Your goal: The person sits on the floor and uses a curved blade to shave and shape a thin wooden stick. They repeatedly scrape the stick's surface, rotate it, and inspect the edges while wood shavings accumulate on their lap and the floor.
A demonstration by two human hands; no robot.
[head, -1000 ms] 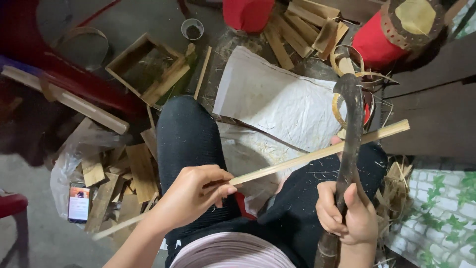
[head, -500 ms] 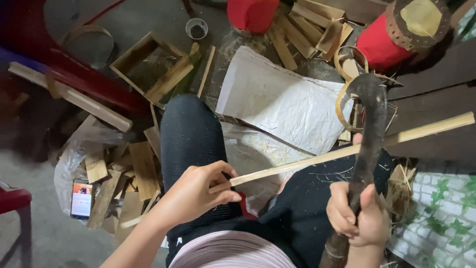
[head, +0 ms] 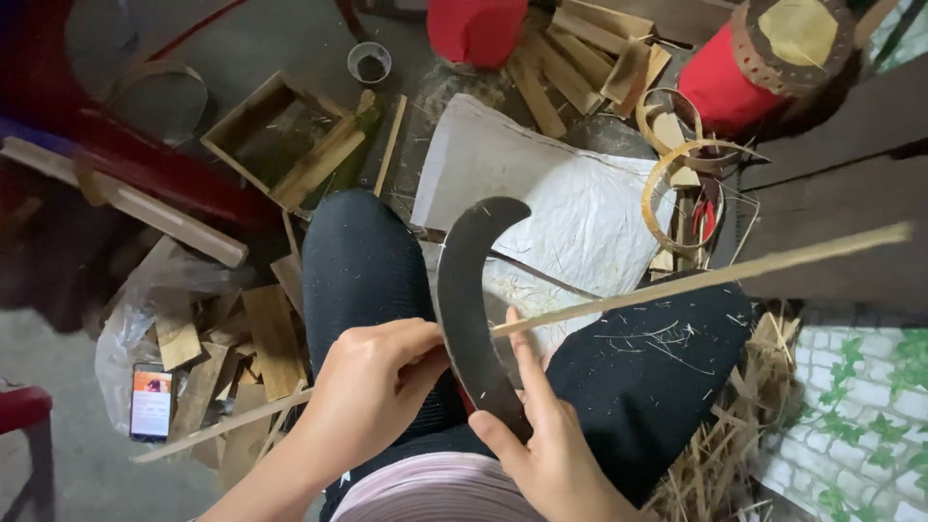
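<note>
Head view: left hand (head: 372, 387) closed around a long bamboo strip (head: 696, 280), pinching it near the lap; strip runs from low left up to far right, across both black-clad knees. Right hand (head: 546, 435) grips the handle end of a curved dark blade (head: 469, 290), index finger stretched along it; blade stands upright, hooked tip pointing right, touching the strip just right of the left hand. Beyond the knees: white sheet (head: 561, 193) on the floor, bamboo hoops (head: 677, 193) right of it, wooden box (head: 275, 140) far left, phone (head: 152, 401) near left among wood scraps.
</note>
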